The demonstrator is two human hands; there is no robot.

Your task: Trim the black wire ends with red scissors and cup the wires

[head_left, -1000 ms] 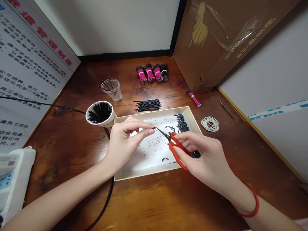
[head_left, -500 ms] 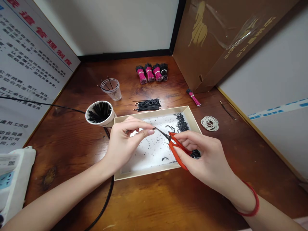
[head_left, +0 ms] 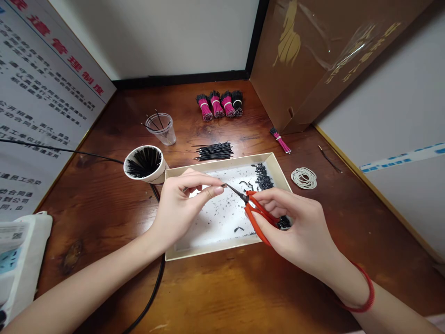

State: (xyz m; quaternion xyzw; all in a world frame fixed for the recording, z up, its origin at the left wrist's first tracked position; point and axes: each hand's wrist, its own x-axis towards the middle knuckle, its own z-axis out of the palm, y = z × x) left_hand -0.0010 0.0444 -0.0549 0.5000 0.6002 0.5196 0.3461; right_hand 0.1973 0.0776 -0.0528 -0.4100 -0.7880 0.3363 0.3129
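Note:
My left hand (head_left: 182,202) is closed in a pinch over the tray, thumb against index finger. A short dark wire (head_left: 224,185) pokes out at its fingertips, the rest hidden by the fingers. Wrapped round the red handles of slim-nosed pliers (head_left: 257,215), my right hand (head_left: 295,222) keeps their dark tips right at the wire's end. Below both hands lies a shallow cream tray (head_left: 215,254) with a white bottom. Tiny bits are scattered in it, and a heap of black offcuts (head_left: 264,178) fills its far right corner.
Behind the tray lie a pile of black wires (head_left: 213,151) and several banded bundles (head_left: 216,104). A paper cup (head_left: 153,177) full of black wires and a clear cup (head_left: 167,134) stand at left. White rubber bands (head_left: 303,178) and a small pink bundle (head_left: 281,140) lie at right.
Both hands have stayed almost in place, with the plier tips still at the wire's end. The whole view has shifted very slightly.

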